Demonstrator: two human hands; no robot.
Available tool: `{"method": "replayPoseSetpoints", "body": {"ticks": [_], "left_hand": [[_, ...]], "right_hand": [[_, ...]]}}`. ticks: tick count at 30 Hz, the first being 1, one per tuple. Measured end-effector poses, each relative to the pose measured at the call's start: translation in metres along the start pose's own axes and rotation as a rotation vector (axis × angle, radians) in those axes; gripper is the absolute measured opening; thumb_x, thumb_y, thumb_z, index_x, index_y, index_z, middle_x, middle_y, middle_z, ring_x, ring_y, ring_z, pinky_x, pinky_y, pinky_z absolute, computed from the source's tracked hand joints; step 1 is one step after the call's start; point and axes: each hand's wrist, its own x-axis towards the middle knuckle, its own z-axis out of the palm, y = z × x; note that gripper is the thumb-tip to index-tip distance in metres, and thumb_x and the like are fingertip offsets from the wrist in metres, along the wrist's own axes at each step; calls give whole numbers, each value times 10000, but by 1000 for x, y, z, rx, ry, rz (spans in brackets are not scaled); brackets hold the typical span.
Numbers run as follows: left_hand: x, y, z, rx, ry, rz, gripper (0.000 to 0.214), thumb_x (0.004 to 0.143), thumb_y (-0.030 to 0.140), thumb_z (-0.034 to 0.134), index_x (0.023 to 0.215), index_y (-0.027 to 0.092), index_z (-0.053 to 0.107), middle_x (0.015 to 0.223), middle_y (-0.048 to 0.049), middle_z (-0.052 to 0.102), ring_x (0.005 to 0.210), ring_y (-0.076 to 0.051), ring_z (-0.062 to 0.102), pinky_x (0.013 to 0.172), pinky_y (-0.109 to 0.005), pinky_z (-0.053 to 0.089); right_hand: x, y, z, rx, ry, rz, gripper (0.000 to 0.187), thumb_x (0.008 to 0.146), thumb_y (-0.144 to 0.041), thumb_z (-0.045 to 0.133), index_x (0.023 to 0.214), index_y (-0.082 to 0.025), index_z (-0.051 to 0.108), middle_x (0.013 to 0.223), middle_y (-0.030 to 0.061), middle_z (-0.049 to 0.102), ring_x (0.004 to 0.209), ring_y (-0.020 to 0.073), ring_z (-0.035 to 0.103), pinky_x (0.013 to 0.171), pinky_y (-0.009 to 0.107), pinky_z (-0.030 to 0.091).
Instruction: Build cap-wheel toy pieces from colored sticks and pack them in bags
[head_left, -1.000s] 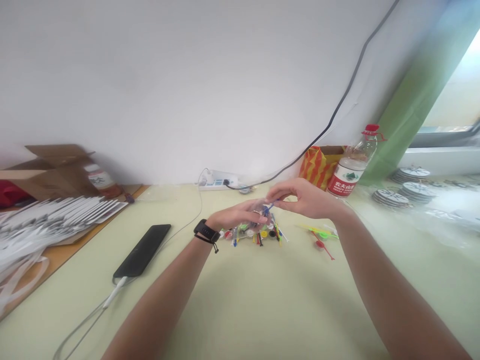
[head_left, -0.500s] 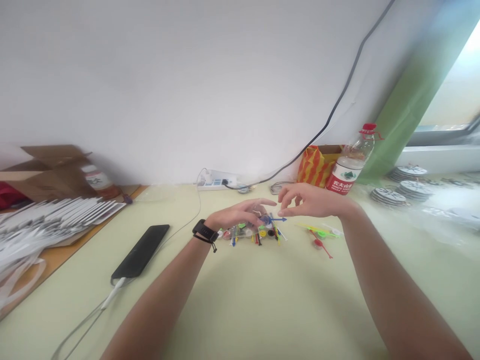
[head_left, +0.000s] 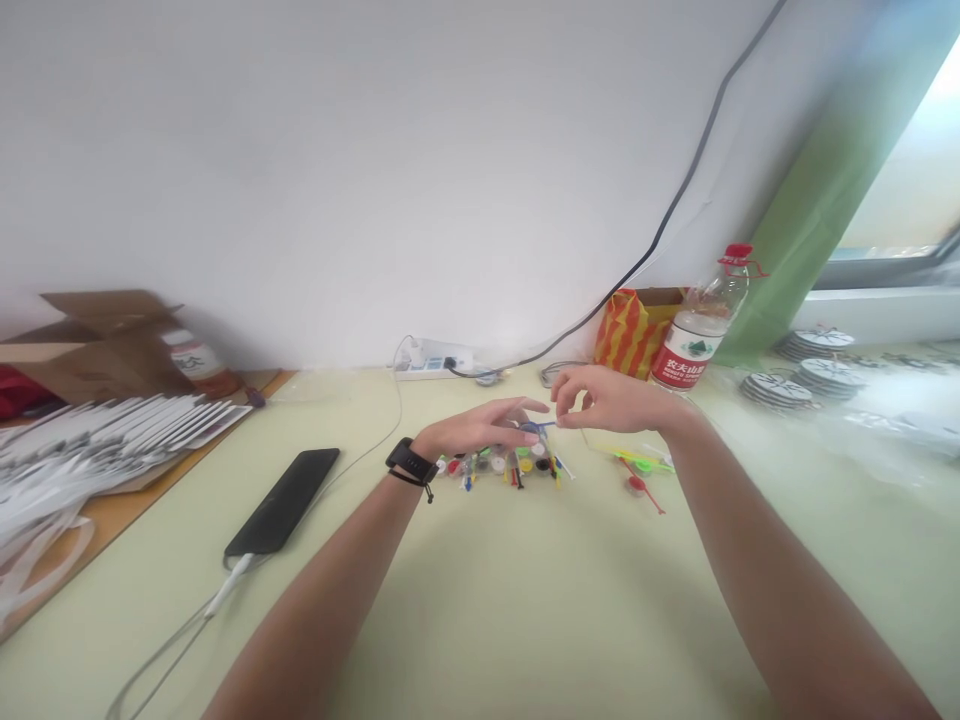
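Note:
My left hand [head_left: 480,430], with a black band on its wrist, hovers over a heap of small coloured plastic pieces [head_left: 510,464] on the pale green table [head_left: 525,600]. Its fingers curl round something small that I cannot make out. My right hand [head_left: 611,400] meets it from the right and pinches the end of a thin blue arrow-shaped stick [head_left: 541,426] between thumb and forefinger. A few more loose sticks, green, yellow and red [head_left: 639,468], lie just right of the heap.
A black phone [head_left: 283,500] on a white cable lies at the left. White paper bags [head_left: 90,440] and a cardboard box [head_left: 97,340] fill the far left. A power strip [head_left: 435,362], striped bag [head_left: 626,335], water bottle [head_left: 701,335] and stacks of discs [head_left: 802,375] line the back.
My right hand let the blue stick go half a second ago, then closed back in on it. My left hand has stayed over the heap.

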Motion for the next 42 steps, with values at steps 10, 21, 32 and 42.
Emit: {"method": "replayPoseSetpoints", "body": {"ticks": [10,21,32,42], "left_hand": [[0,3,4,-85,-15,56,486,944,492,616,1350,233,550,952,-29,588,649,-112,523,613,-257,422],[3,-1,7,-142,64,59,465,918,587,614,1193,212,626,963,-51,583,699,-139,546,643,-288,455],[7,-21,-5,-405,58,-194,768,873,807,433,1274,185,638,968,-95,702,668,-171,600,623,-284,434],[15,-32,-4,-663,36,-232,468,872,580,682,1017,136,718,781,-38,633,539,-85,446,508,-235,332]], "right_hand": [[15,1,16,50,302,-47,189,834,-397,702,760,-226,731,1132,50,687,907,205,636,830,360,504],[13,-8,18,140,187,-32,400,984,-493,478,809,-233,727,1134,49,695,983,228,642,809,346,509],[-7,5,-15,168,83,-116,275,829,-514,701,890,-262,795,1287,59,669,1159,280,620,1041,430,453],[-18,36,-28,230,155,-30,331,821,-451,692,1069,-232,714,1186,80,701,1107,261,634,967,400,499]]}}
